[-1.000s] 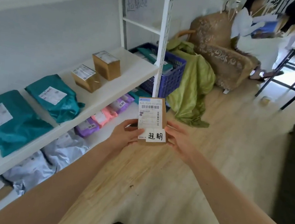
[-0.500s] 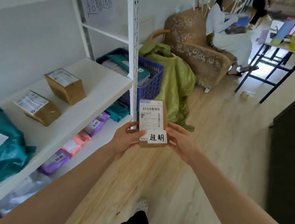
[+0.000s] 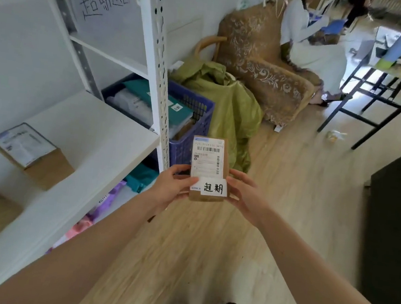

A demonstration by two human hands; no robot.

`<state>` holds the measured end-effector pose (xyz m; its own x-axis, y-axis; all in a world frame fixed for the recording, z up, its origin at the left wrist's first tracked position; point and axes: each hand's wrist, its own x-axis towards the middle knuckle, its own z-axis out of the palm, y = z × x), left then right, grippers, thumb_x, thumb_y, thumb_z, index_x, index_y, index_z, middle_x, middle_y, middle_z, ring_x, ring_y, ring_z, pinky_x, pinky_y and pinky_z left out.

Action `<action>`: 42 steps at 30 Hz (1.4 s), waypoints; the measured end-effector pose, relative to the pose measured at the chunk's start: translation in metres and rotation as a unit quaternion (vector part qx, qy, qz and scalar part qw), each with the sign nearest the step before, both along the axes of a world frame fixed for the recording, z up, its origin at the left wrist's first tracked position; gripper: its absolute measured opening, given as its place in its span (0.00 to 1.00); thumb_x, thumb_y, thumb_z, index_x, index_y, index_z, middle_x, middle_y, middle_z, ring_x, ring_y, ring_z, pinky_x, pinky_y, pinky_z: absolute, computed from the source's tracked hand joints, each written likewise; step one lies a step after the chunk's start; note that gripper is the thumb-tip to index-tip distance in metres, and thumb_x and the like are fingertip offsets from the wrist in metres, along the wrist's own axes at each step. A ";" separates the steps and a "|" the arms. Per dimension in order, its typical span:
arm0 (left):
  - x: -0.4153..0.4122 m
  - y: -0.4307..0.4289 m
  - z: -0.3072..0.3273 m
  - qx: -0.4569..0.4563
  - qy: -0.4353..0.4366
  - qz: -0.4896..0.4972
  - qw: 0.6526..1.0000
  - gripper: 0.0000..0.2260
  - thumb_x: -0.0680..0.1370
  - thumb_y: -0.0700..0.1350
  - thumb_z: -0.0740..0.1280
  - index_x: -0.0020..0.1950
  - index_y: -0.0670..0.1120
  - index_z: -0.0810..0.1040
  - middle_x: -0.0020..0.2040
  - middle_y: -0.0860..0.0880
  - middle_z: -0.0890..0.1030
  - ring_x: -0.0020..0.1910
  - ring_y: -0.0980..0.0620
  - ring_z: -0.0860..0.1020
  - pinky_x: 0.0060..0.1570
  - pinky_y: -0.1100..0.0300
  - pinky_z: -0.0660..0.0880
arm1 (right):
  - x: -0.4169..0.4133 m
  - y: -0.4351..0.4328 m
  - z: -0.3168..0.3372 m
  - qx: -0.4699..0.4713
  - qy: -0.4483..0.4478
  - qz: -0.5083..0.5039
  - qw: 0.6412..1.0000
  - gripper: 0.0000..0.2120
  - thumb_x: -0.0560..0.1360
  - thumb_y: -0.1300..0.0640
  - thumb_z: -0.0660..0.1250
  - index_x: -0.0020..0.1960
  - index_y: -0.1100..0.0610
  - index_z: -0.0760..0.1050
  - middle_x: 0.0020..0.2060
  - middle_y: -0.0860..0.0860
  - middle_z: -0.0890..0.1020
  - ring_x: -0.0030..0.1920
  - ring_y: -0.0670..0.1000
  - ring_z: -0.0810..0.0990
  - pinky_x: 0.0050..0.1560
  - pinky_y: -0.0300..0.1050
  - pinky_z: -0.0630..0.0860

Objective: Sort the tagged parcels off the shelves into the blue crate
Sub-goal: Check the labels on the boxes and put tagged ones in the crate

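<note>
We hold the tagged parcel [image 3: 209, 163] in mid-air, near the blue crate [image 3: 195, 115], left hand [image 3: 173, 190] and right hand [image 3: 246, 195] each curled round a lower side edge. We judge it light, rigid cardboard; edge grips suffice.

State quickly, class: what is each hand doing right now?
Left hand: grips the tagged cardboard parcel, left edge.
Right hand: holds the same parcel, right edge.

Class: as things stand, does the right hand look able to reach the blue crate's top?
Likely yes: the blue crate sits ahead of the right hand, which holds the tagged parcel; nothing visible blocks the crate's top.
</note>
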<state>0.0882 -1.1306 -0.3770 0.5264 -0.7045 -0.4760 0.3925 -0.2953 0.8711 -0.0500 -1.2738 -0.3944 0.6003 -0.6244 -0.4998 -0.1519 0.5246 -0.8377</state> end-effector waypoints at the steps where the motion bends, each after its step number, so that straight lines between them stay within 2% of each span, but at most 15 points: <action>1: 0.005 -0.009 -0.001 0.002 0.006 0.003 1.000 0.21 0.75 0.39 0.70 0.66 0.45 0.69 0.58 0.43 0.80 0.53 0.46 0.81 0.57 0.50 0.77 | 0.005 -0.010 -0.002 -0.001 0.001 0.003 1.000 0.15 0.76 0.64 0.66 0.63 0.58 0.74 0.52 0.58 0.82 0.48 0.53 0.80 0.57 0.57 0.76; 4: 0.023 -0.045 -0.009 0.011 0.008 0.015 1.000 0.22 0.74 0.39 0.71 0.66 0.45 0.70 0.57 0.43 0.81 0.53 0.46 0.82 0.56 0.50 0.77 | 0.025 -0.048 -0.008 0.002 -0.002 0.027 1.000 0.16 0.76 0.63 0.67 0.64 0.59 0.73 0.52 0.59 0.82 0.48 0.55 0.81 0.55 0.56 0.77; 9: 0.045 -0.111 -0.016 0.013 0.011 0.041 0.999 0.19 0.75 0.39 0.70 0.64 0.47 0.70 0.55 0.45 0.81 0.51 0.48 0.81 0.51 0.55 0.77 | 0.059 -0.122 -0.013 0.004 0.002 0.052 0.999 0.15 0.77 0.64 0.66 0.63 0.58 0.74 0.52 0.57 0.82 0.45 0.52 0.82 0.44 0.49 0.79; 11: 0.053 -0.138 -0.017 0.014 0.014 0.057 0.998 0.19 0.75 0.39 0.70 0.64 0.47 0.70 0.54 0.46 0.82 0.51 0.48 0.81 0.54 0.52 0.77 | 0.071 -0.152 -0.013 0.007 0.004 0.067 0.998 0.15 0.77 0.64 0.66 0.63 0.58 0.74 0.53 0.57 0.82 0.47 0.53 0.82 0.41 0.48 0.79; 14: 0.066 -0.182 -0.019 0.024 0.028 0.085 0.996 0.22 0.75 0.39 0.71 0.66 0.47 0.69 0.54 0.46 0.82 0.53 0.46 0.81 0.59 0.47 0.75 | 0.091 -0.202 -0.011 0.008 0.006 0.095 0.995 0.15 0.77 0.65 0.66 0.63 0.58 0.74 0.51 0.57 0.82 0.47 0.54 0.81 0.44 0.50 0.79; 17: 0.080 -0.231 -0.015 0.029 0.029 0.112 0.993 0.26 0.74 0.37 0.71 0.69 0.49 0.65 0.54 0.46 0.83 0.52 0.45 0.82 0.54 0.49 0.78 | 0.114 -0.255 -0.006 0.005 0.005 0.131 0.991 0.14 0.77 0.65 0.65 0.62 0.58 0.74 0.49 0.57 0.83 0.45 0.54 0.81 0.46 0.52 0.79; 21: 0.092 -0.279 -0.011 0.024 0.027 0.149 0.988 0.29 0.75 0.35 0.69 0.70 0.53 0.62 0.53 0.49 0.82 0.49 0.43 0.83 0.50 0.49 0.80 | 0.146 -0.313 -0.008 -0.006 0.015 0.178 0.984 0.14 0.76 0.64 0.66 0.61 0.58 0.75 0.49 0.58 0.83 0.49 0.56 0.80 0.53 0.54 0.77; 24: 0.101 -0.300 -0.012 0.029 0.033 0.170 0.985 0.29 0.75 0.35 0.69 0.69 0.55 0.62 0.52 0.52 0.82 0.46 0.46 0.83 0.46 0.52 0.80 | 0.169 -0.340 -0.014 -0.005 0.027 0.209 0.978 0.11 0.75 0.64 0.67 0.55 0.54 0.78 0.50 0.57 0.83 0.52 0.57 0.79 0.60 0.58 0.73; 27: 0.116 -0.314 -0.016 0.031 0.043 0.202 0.978 0.28 0.75 0.34 0.69 0.67 0.56 0.63 0.50 0.54 0.82 0.43 0.48 0.84 0.40 0.56 0.81 | 0.190 -0.354 -0.021 0.010 0.035 0.234 0.972 0.09 0.76 0.62 0.67 0.53 0.52 0.77 0.51 0.56 0.84 0.55 0.55 0.81 0.62 0.57 0.73; 30: 0.137 -0.328 -0.023 0.033 0.057 0.237 0.969 0.29 0.75 0.34 0.69 0.69 0.55 0.63 0.49 0.52 0.82 0.42 0.48 0.84 0.36 0.56 0.81 | 0.210 -0.367 -0.026 0.023 0.041 0.250 0.967 0.09 0.77 0.61 0.66 0.56 0.53 0.76 0.51 0.54 0.84 0.55 0.52 0.81 0.60 0.54 0.74; 33: 0.158 -0.338 -0.031 0.040 0.070 0.257 0.963 0.33 0.74 0.34 0.70 0.73 0.55 0.60 0.51 0.49 0.82 0.44 0.45 0.84 0.38 0.54 0.81 | 0.231 -0.378 -0.030 0.035 0.033 0.263 0.964 0.10 0.77 0.60 0.66 0.58 0.54 0.75 0.51 0.54 0.84 0.55 0.51 0.81 0.59 0.52 0.74; 37: 0.184 -0.344 -0.035 0.029 0.085 0.291 0.952 0.34 0.74 0.35 0.70 0.73 0.57 0.59 0.51 0.45 0.83 0.48 0.42 0.83 0.41 0.50 0.82 | 0.260 -0.387 -0.029 0.072 0.030 0.261 0.962 0.13 0.77 0.60 0.67 0.61 0.57 0.74 0.54 0.56 0.83 0.57 0.54 0.80 0.61 0.53 0.74; 42: 0.227 -0.351 -0.034 -0.004 0.088 0.355 0.931 0.35 0.74 0.35 0.70 0.73 0.58 0.59 0.48 0.47 0.84 0.49 0.41 0.83 0.48 0.45 0.80 | 0.311 -0.388 -0.021 0.102 0.029 0.271 0.957 0.12 0.76 0.64 0.66 0.59 0.60 0.73 0.56 0.59 0.81 0.58 0.58 0.79 0.62 0.56 0.74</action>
<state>0.3156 -1.4814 -0.4107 0.7747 -0.2131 -0.5953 0.6233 0.0988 0.7757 0.2614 -1.6614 -0.4155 0.7762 -0.1165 -0.6197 -0.4900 0.5072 -0.7090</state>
